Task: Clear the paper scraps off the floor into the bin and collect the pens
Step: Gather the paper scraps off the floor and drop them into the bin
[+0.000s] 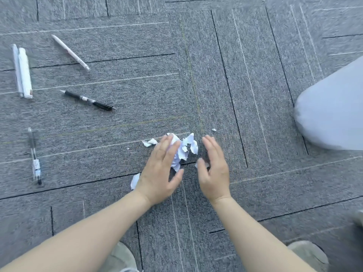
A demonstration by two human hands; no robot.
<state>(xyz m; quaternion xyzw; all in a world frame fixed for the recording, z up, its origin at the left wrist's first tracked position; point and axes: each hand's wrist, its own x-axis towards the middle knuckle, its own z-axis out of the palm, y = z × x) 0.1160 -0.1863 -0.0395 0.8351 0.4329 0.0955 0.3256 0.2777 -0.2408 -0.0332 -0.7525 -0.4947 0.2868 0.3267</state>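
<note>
Left hand [161, 169] and right hand [214, 169] flank the paper scraps [185, 147].

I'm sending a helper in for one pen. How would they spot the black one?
On the grey carpet, look left of the paper scraps between the hands. The black pen lies diagonally there, the only dark-bodied pen among white and clear ones.

Grey carpet tiles [196, 75] with dark and pale stripes; shoe toes [308, 252] below.
</note>
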